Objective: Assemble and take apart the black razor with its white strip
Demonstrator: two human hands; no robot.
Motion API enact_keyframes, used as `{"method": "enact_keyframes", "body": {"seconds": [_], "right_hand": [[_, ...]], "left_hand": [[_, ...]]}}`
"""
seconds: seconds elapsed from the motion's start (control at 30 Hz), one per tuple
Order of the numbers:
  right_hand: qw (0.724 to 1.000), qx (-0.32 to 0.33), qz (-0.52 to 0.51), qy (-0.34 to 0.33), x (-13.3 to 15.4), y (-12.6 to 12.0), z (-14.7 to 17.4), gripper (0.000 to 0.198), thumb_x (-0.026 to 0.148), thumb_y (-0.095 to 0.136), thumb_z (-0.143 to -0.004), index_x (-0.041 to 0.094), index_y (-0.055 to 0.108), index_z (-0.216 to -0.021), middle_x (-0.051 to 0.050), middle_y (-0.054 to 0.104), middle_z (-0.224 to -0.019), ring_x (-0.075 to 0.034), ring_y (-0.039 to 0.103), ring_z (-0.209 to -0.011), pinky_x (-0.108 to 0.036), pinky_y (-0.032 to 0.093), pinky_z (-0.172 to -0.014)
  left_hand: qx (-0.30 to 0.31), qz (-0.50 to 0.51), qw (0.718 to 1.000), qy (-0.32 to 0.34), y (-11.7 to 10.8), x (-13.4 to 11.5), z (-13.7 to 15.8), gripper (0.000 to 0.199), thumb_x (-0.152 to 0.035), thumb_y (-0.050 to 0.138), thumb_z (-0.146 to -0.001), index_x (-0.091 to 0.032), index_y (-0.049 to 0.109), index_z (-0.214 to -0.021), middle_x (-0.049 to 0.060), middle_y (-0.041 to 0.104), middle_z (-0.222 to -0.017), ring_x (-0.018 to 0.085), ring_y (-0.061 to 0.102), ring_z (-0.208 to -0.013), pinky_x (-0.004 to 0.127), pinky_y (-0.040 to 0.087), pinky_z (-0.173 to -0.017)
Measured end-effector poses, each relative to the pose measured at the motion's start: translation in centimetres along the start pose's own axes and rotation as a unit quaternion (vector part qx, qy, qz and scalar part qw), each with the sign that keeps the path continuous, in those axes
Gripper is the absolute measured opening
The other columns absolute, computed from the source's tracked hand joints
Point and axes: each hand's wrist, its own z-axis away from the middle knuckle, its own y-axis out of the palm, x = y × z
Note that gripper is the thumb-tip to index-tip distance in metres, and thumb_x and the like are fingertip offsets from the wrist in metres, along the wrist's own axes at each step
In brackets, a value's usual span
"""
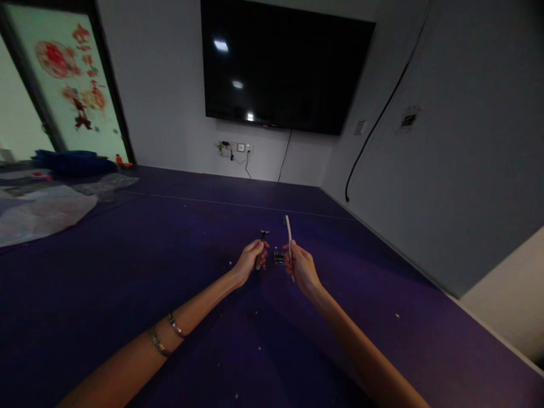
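Observation:
My left hand is closed around the dark handle of a razor, whose T-shaped head points up and away from me. In my right hand is a slim white toothbrush, held upright; its head is at the top, with darker bristles on the left side. Both hands are over the purple surface, a short gap apart. In that gap lies a small dark item with a clear edge, close to my right fingertips; its kind is too small to make out.
The purple surface stretches to the grey walls, with small white specks on it. Clear plastic sheeting and a dark blue bundle lie at far left. A television hangs ahead; a black cable dangles at right.

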Motion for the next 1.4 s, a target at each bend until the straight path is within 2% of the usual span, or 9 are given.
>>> {"method": "enact_keyframes", "body": {"seconds": [0.13,0.23,0.43,0.73,0.87,1.07,1.17,1.27,1.4], "right_hand": [[0.998,0.027,-0.048,0.041,0.5,2.2,2.0,0.037,0.048,0.059,-0.071,0.016,0.058,-0.088,0.006,0.044,-0.056,-0.005,0.036,-0.042,-0.015,0.024,-0.033],[0.994,0.048,-0.078,0.054,0.7,3.5,3.3,0.032,0.045,0.061,-0.070,0.018,0.055,-0.088,0.006,0.043,-0.057,-0.004,0.036,-0.042,-0.014,0.021,-0.032],[0.990,0.082,-0.091,0.062,1.3,4.5,4.4,0.029,0.045,0.059,-0.072,0.020,0.050,-0.085,0.007,0.044,-0.054,-0.003,0.031,-0.036,-0.014,0.016,-0.030],[0.990,0.086,-0.086,0.077,0.6,4.2,5.4,0.030,0.048,0.057,-0.074,0.020,0.047,-0.082,0.009,0.043,-0.050,-0.002,0.026,-0.033,-0.014,0.013,-0.030],[0.990,0.086,-0.086,0.077,0.5,4.2,5.8,0.029,0.047,0.056,-0.075,0.020,0.047,-0.081,0.009,0.042,-0.050,-0.002,0.025,-0.033,-0.014,0.012,-0.030],[0.989,0.080,-0.082,0.093,0.6,4.4,6.4,0.031,0.048,0.057,-0.073,0.021,0.047,-0.084,0.009,0.041,-0.049,-0.002,0.025,-0.033,-0.014,0.012,-0.030],[0.991,0.080,-0.075,0.076,0.8,4.0,6.1,0.031,0.049,0.056,-0.074,0.020,0.049,-0.084,0.009,0.040,-0.048,-0.002,0.025,-0.033,-0.014,0.013,-0.030],[0.994,0.102,-0.023,0.031,2.0,2.8,5.1,0.030,0.048,0.053,-0.076,0.019,0.053,-0.083,0.009,0.039,-0.046,-0.003,0.025,-0.031,-0.015,0.014,-0.029],[0.977,0.164,0.132,-0.004,4.8,0.0,3.0,0.031,0.046,0.051,-0.077,0.016,0.059,-0.078,0.006,0.046,-0.045,-0.003,0.028,-0.029,-0.017,0.015,-0.028]], "left_hand": [[0.000,-0.001,1.000,0.004,0.1,-0.2,0.0,0.024,-0.039,0.052,-0.079,-0.016,0.051,-0.086,-0.005,0.042,-0.057,0.006,0.041,-0.045,0.019,0.036,-0.046],[0.002,0.000,1.000,0.018,0.4,-0.7,0.1,0.024,-0.037,0.054,-0.077,-0.016,0.052,-0.087,-0.005,0.043,-0.056,0.007,0.041,-0.046,0.019,0.035,-0.047],[-0.009,0.003,1.000,0.012,0.8,-1.2,0.4,0.019,-0.033,0.055,-0.077,-0.016,0.053,-0.085,-0.005,0.043,-0.054,0.006,0.040,-0.046,0.017,0.030,-0.047],[0.007,-0.006,1.000,0.021,0.6,-0.7,0.1,0.018,-0.033,0.054,-0.079,-0.016,0.053,-0.084,-0.005,0.044,-0.053,0.007,0.039,-0.046,0.019,0.030,-0.048],[0.021,-0.005,0.999,0.025,0.6,-0.6,0.0,0.018,-0.031,0.054,-0.079,-0.016,0.054,-0.086,-0.004,0.043,-0.054,0.006,0.037,-0.046,0.019,0.025,-0.045],[0.014,0.002,1.000,0.023,0.8,-0.8,0.3,0.018,-0.030,0.056,-0.076,-0.014,0.056,-0.084,-0.003,0.043,-0.056,0.008,0.038,-0.049,0.020,0.024,-0.046],[0.023,-0.004,1.000,0.021,0.8,-1.1,0.3,0.018,-0.030,0.056,-0.075,-0.014,0.057,-0.083,-0.002,0.044,-0.055,0.008,0.038,-0.049,0.021,0.024,-0.047],[0.047,-0.020,0.998,0.035,0.6,-1.7,0.4,0.020,-0.031,0.057,-0.073,-0.014,0.060,-0.082,-0.002,0.044,-0.055,0.009,0.039,-0.051,0.021,0.025,-0.049],[0.074,-0.036,0.996,0.044,0.1,-2.7,0.7,0.024,-0.033,0.056,-0.073,-0.012,0.063,-0.084,0.000,0.046,-0.058,0.010,0.040,-0.055,0.022,0.026,-0.052]]}}
